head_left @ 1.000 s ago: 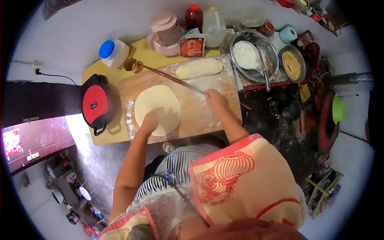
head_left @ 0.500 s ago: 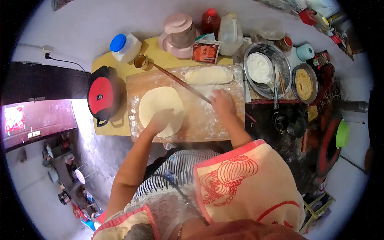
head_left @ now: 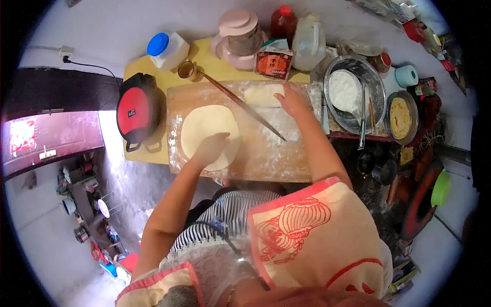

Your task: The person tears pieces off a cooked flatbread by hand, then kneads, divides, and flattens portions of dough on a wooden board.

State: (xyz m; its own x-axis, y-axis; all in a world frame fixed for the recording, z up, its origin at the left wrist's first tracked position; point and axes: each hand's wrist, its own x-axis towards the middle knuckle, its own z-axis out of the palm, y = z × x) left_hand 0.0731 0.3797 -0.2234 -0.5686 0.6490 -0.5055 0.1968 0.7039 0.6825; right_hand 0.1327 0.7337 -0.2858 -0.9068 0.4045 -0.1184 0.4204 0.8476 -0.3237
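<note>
A round sheet of flattened dough [head_left: 204, 125] lies on the floured wooden board [head_left: 176, 97]. My left hand [head_left: 213, 149] rests over its lower right part, fingers stretched out and empty. At the back of the board is a log of dough [head_left: 261, 95]. My right hand [head_left: 295, 101] is at the log's right end and covers it, with thumb and fingers apart; how firmly it touches the dough cannot be seen. Between the sheet and the log, a tapered wooden rolling pin [head_left: 245, 106] slants across the board, touched by neither hand.
Left of the board sits a red electric griddle [head_left: 136, 112]. Behind are a blue-lidded jar [head_left: 174, 52], a small brown cup [head_left: 188, 70], a pink appliance [head_left: 239, 46] and a red packet [head_left: 273, 64]. To the right stand a metal basin [head_left: 376, 77] with flour and a pan of flatbread [head_left: 400, 118].
My right hand has left the lower end of the rolling pin and moved back to the dough log's right end. My left hand stays on the dough sheet. The view has shifted slightly.
</note>
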